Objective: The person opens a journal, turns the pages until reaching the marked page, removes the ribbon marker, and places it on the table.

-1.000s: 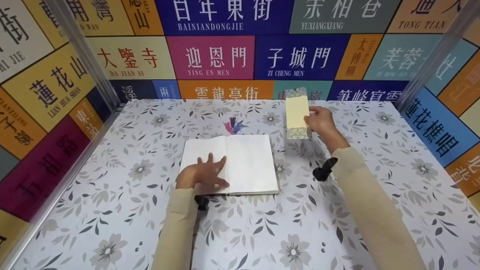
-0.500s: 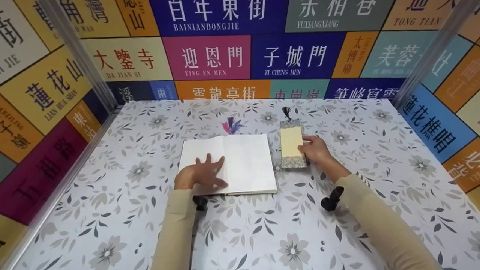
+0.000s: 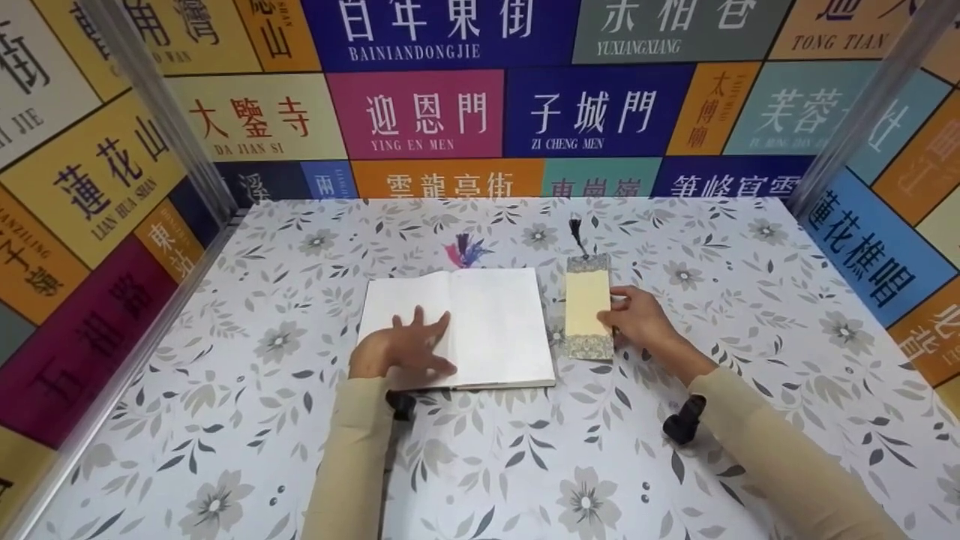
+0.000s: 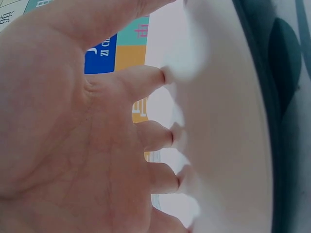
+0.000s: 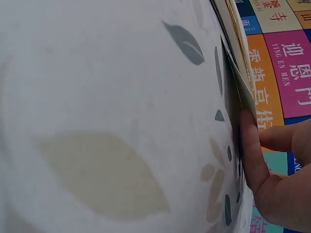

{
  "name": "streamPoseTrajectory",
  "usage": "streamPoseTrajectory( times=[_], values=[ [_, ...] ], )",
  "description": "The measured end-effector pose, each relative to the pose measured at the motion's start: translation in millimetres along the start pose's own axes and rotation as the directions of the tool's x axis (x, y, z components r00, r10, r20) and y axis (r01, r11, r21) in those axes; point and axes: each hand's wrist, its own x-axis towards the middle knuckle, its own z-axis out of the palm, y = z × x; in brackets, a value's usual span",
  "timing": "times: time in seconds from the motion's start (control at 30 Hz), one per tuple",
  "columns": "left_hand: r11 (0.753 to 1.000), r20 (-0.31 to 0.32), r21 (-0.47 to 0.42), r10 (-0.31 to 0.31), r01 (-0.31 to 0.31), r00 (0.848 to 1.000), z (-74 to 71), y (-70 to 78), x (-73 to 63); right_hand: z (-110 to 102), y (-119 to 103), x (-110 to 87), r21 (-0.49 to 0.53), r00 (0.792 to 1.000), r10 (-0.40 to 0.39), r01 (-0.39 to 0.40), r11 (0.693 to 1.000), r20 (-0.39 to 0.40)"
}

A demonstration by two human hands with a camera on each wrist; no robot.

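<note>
An open book (image 3: pixel 499 330) with blank white pages lies in the middle of the table. My left hand (image 3: pixel 401 349) rests on its left page, fingers spread; the left wrist view shows the fingertips pressed on the white paper (image 4: pixel 223 136). To the right of the book is a bookmark (image 3: pixel 588 300), cream with patterned grey ends and a black tassel (image 3: pixel 576 232) at its far end. My right hand (image 3: pixel 637 319) pinches its right edge between thumb and fingers. In the right wrist view the bookmark (image 5: pixel 247 94) shows edge-on, close over the tabletop.
A pink, purple and blue tassel (image 3: pixel 463 251) pokes out past the book's far edge. A floral cloth (image 3: pixel 480 465) covers the table. Walls of coloured panels with Chinese lettering (image 3: pixel 416 112) stand behind and at both sides.
My right hand has lowered the bookmark from upright in the air at the back down toward the table, nearer me, beside the book. My left hand has stayed on the page.
</note>
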Motion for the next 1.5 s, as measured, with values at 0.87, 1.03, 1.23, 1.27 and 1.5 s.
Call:
streamPoseTrajectory(
  times=[0.87, 1.03, 1.23, 1.27, 1.5],
  values=[
    [0.999, 0.008, -0.014, -0.04, 0.04, 0.999, -1.0, 2.1, -0.5, 8.9, -18.4, -18.3, -0.448, 0.996, -0.082, 0.062, 0.892, -0.025],
    [0.999, 0.007, -0.013, -0.047, 0.047, 0.999, -1.0, 1.3, 0.3, 10.1, -20.6, -17.8, -0.481, 0.995, -0.093, 0.071, 0.874, -0.021],
    [0.999, -0.003, 0.046, -0.011, 0.011, 1.0, -0.5, 1.2, 3.0, 14.6, -29.2, -26.3, -0.578, 0.986, -0.154, 0.092, 0.811, -0.058],
    [0.999, -0.006, 0.053, -0.004, 0.005, 1.0, -0.4, 1.1, 3.4, 16.0, -31.5, -28.4, -0.583, 0.985, -0.165, 0.1, 0.806, -0.058],
    [0.999, -0.013, 0.049, -0.008, 0.008, 1.0, -0.5, 0.7, 2.2, 28.3, -47.5, -40.8, -0.529, 0.963, -0.268, 0.233, 0.816, 0.011]
  ],
)
